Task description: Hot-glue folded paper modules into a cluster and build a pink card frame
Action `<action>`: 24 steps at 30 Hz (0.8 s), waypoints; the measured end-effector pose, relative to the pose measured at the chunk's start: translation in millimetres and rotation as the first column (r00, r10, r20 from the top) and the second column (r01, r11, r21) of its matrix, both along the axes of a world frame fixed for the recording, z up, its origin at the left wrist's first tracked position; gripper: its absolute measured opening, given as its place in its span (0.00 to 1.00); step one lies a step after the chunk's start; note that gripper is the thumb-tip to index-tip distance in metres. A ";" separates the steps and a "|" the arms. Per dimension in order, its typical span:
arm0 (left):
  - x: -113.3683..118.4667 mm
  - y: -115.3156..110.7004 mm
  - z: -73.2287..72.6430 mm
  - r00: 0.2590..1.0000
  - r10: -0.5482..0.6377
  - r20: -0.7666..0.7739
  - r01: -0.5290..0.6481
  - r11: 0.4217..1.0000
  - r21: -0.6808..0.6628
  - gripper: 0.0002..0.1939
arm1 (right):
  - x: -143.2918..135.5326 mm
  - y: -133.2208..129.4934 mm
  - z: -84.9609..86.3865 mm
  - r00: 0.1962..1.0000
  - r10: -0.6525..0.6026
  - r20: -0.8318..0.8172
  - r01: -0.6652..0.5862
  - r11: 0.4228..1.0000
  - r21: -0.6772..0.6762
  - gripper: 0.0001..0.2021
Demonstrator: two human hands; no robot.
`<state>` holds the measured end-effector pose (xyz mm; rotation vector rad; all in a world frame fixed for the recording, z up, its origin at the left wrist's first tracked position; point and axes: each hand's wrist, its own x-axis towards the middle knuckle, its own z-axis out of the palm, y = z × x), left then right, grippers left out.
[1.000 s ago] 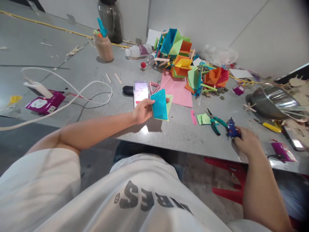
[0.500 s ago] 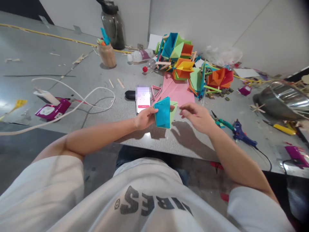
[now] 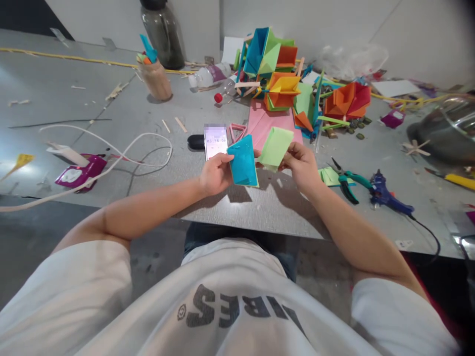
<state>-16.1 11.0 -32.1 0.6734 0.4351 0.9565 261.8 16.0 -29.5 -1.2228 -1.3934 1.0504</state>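
Note:
My left hand (image 3: pixel 216 173) pinches a folded blue paper piece (image 3: pixel 243 162) with a pale edge along its lower side. A light green folded paper (image 3: pixel 276 148) is gripped between the thumb and fingers of my right hand (image 3: pixel 301 167). The two papers sit side by side above the front of the table, with a small gap between them. Behind them lies a pink paper sheet (image 3: pixel 260 123). A phone (image 3: pixel 215 141) with a lit screen is just beyond my left hand.
Folded colourful paper shapes (image 3: pixel 282 91) are heaped at the back. To the right lie pliers (image 3: pixel 347 183), a blue glue gun (image 3: pixel 389 198), a yellow-handled cutter (image 3: pixel 460 180) and a metal bowl (image 3: pixel 441 128). On the left are a white cable (image 3: pixel 148 134) and a jar of paper strips (image 3: pixel 156 81).
My right hand, empty before, now holds the light green paper, drawn apart to the right from the blue piece. The blue piece has shifted slightly left, and the camera view has moved.

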 end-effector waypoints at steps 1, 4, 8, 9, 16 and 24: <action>-0.1 -0.4 2.2 1.000 0.012 -0.006 -0.012 1.000 -0.007 0.35 | 1.0 2.5 -2.4 1.000 -0.008 -0.002 0.008 1.000 0.003 0.25; 0.1 -1.4 7.3 0.999 0.012 -0.040 -0.013 1.000 -0.014 0.36 | -5.2 4.2 -8.4 0.999 -0.041 -0.030 0.041 0.999 0.023 0.28; -0.9 -1.1 6.7 0.997 -0.015 -0.079 0.014 1.000 -0.024 0.37 | -19.6 -4.6 -7.9 1.000 0.020 -0.024 -0.020 1.000 0.006 0.22; -1.6 -0.6 5.5 0.996 -0.019 -0.085 0.017 1.000 -0.025 0.37 | -21.5 -7.0 -6.2 0.998 0.056 -0.014 -0.057 0.998 -0.023 0.19; -6.8 2.4 1.5 0.990 -0.006 -0.143 0.002 1.000 -0.024 0.34 | -19.5 -11.6 -3.3 0.970 0.194 -0.146 -0.213 0.969 -0.124 0.26; -2.6 1.4 6.5 0.994 -0.007 -0.113 0.004 1.000 -0.022 0.33 | -31.8 -22.6 -7.9 0.973 0.193 -0.129 -0.200 0.979 -0.040 0.42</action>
